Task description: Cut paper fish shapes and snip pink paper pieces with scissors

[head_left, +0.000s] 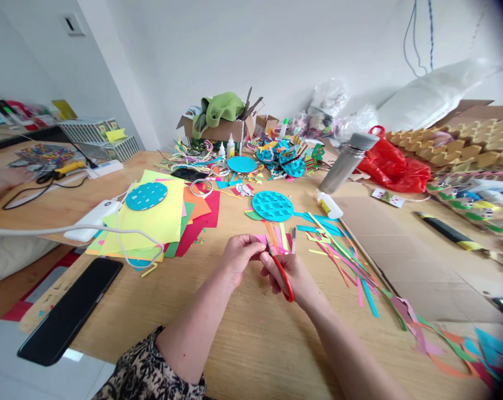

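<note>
My right hand [293, 275] is closed around a pair of red-handled scissors [285, 278], the blades pointing up and away toward my left hand. My left hand [240, 256] has thumb and forefinger pinched together right beside the blade tips; whatever sits in that pinch is too small to make out. Just beyond both hands lie pink and orange paper strips [283, 236] and a pen [293, 240]. Past them a blue oval with raised scales [272, 206] rests on the table. To the right spreads a heap of coloured paper strips [338, 244].
Coloured paper sheets [168, 208] with a dotted blue oval [146, 196] lie left, near a black phone [70, 311] and a white cable [122, 228]. A glue bottle [330, 204], a steel flask [345, 164] and a cardboard sheet [401, 250] are to the right. Another person's arm [4, 186] shows far left.
</note>
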A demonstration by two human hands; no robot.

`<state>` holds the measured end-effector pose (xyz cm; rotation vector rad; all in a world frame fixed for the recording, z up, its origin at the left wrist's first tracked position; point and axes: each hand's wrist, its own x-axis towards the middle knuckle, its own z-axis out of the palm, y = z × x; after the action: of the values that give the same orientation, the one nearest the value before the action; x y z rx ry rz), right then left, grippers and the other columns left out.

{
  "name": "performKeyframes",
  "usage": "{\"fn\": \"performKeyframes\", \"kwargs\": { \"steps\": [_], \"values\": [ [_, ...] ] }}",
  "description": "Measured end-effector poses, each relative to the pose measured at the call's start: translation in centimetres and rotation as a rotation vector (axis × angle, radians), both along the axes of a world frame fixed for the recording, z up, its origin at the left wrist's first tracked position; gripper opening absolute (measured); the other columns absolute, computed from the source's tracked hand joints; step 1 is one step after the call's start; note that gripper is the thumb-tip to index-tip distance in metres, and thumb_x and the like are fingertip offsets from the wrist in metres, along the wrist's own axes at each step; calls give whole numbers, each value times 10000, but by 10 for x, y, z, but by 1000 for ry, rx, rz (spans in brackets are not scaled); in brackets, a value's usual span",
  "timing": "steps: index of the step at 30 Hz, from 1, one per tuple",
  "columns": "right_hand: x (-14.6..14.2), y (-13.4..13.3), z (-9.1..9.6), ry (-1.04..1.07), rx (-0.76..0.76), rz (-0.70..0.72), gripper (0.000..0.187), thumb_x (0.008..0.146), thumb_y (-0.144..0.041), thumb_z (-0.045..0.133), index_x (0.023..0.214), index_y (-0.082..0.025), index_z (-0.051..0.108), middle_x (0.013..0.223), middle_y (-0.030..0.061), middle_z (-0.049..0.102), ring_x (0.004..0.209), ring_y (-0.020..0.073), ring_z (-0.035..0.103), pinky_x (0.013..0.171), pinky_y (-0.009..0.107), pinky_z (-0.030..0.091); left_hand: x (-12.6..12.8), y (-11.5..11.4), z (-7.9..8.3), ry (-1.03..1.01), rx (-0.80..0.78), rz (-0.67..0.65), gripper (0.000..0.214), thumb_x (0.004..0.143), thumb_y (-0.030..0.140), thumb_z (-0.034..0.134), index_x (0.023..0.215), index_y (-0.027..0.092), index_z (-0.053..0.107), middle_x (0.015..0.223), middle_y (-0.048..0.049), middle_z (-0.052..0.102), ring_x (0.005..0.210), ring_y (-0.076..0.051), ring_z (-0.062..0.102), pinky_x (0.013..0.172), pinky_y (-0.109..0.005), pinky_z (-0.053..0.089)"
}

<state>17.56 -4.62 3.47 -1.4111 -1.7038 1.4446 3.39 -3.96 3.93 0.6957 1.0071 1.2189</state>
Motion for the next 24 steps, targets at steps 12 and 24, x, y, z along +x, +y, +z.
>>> {"fn": "performKeyframes", "kwargs": {
  "steps": [12, 24],
  "values": [
    [-3, 1, 1, 3, -23, -7, 546, 767, -659, 605, 570, -150, 587, 390, -17, 504, 322, 100, 489, 334, 187, 331, 0, -2, 1, -18, 12, -18, 150, 598, 239, 694, 587, 145, 577, 608, -26, 630, 510, -115, 536, 488, -239, 445],
    [-1, 2, 1, -7, -28, 13, 545, 776, -663, 594, 588, -151, 592, 400, -13, 521, 333, 100, 493, 340, 190, 333, -2, 0, 1, -10, 4, -27, 161, 566, 235, 720, 572, 131, 598, 606, -26, 627, 546, -111, 548, 551, -239, 455]
  ]
}}
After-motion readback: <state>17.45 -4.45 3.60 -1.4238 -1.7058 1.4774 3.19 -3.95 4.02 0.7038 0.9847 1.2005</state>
